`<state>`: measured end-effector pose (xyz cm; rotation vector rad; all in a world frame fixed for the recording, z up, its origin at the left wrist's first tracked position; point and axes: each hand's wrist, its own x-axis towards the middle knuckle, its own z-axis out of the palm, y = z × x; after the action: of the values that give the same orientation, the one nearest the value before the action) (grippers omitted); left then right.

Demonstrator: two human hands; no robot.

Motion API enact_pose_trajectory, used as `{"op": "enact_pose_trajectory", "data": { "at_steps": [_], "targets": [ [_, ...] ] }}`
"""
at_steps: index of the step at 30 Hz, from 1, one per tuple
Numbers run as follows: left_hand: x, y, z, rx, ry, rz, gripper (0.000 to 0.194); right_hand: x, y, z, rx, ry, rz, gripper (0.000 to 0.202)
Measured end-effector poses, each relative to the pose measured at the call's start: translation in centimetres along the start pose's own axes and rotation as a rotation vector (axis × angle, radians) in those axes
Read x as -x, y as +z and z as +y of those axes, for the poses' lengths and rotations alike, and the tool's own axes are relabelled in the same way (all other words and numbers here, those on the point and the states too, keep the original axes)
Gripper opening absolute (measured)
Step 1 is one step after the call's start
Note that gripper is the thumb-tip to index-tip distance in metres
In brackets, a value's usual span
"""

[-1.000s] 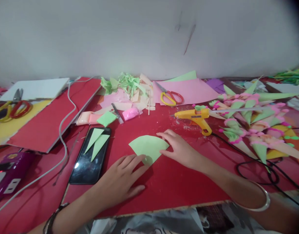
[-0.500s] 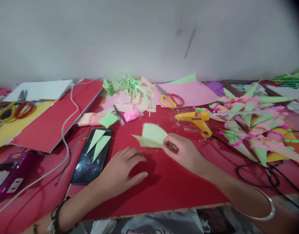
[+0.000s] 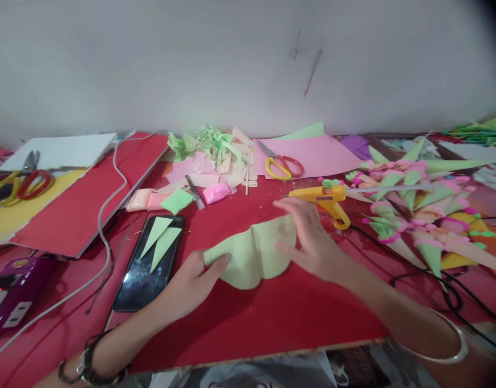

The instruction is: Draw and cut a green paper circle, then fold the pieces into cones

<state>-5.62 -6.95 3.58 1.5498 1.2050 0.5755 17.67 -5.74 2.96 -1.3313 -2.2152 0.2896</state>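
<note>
A pale green paper [image 3: 252, 253] with a crease down its middle is spread above the red table [image 3: 248, 328]. Its left end is pinched between the thumb and fingers of my left hand [image 3: 199, 277]. At the paper's right end is my right hand [image 3: 312, 240], its fingers apart and slightly blurred, with the thumb over the paper. Just behind my right hand lies a yellow glue gun [image 3: 323, 199]. Two narrow green paper cones [image 3: 165, 245] rest on a black phone [image 3: 140, 288], left of my left hand.
Behind are scissors [image 3: 281, 166] on pink paper [image 3: 316, 151], paper scraps [image 3: 219, 151] and small clay packets [image 3: 177, 200]. Pink and green paper flowers [image 3: 413, 199] are heaped at right, near a black cable [image 3: 393, 258]. A white cable [image 3: 102, 215] and purple power strip [image 3: 21, 291] lie left.
The green paper, folded and held by my right hand before, is now opened out. My left hand has taken its left end. My right hand's fingers have spread.
</note>
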Motion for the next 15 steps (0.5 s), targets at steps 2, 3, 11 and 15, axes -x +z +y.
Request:
{"op": "enact_pose_trajectory", "data": {
  "at_steps": [2, 3, 11, 15],
  "targets": [
    [0.0, -0.3, -0.3, -0.095, 0.035, -0.009, 0.031, -0.2, -0.3, 0.9, -0.088, 0.156, 0.012, 0.054],
    [0.0, -0.4, -0.5, -0.200, 0.051, -0.004, 0.033, -0.3, -0.4, 1.3, -0.153, 0.217, -0.039, 0.047],
    [-0.8, 0.1, -2.0, -1.219, 0.507, 0.268, 0.041, -0.8, 0.1, 1.8, -0.416, 0.332, -0.274, 0.016],
    [-1.4, 1.3, -1.8, -1.314, 0.521, 0.022, 0.036, -1.9, 0.2, 2.2, -0.393, 0.342, -0.200, 0.016]
  ]
}}
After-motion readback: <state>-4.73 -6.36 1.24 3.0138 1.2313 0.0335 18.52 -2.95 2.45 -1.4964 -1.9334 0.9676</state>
